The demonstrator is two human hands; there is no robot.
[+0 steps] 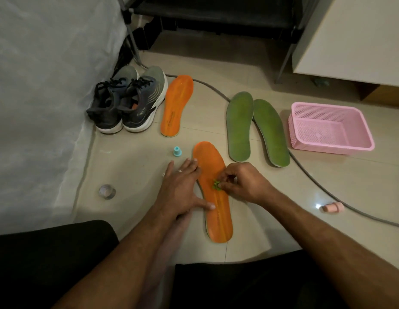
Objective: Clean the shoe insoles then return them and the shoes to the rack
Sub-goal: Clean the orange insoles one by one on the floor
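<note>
While the near orange insole (213,192) lies flat on the floor tiles (283,197), the scene is set out as seen from the head view, the only 1 supplied:

Long axis: the insole is laid toe away from the person and heel toward them, tilted slightly, running between the 2 forearms.

Left hand (183,186): it is spread flat, fingers straight, pressed on the insole's left edge, the thumb laid across the orange surface.

Right hand (241,181): its fingertips are pinched on a small green tuft (216,185), taken to be a little brush or scrubber, held against the insole's middle.

Nearer hand: the right is judged the working one; strokes would best be run along the long axis, toe or heel ward.

Other task things: 1 orange insole (177,105) lies beside the 2 shoes (129,101) farther off; 2 green insoles (256,128) lie right of it, near a pink basket (328,128).

Progress: cleaning is judged under way; nothing is yet returned.
</note>
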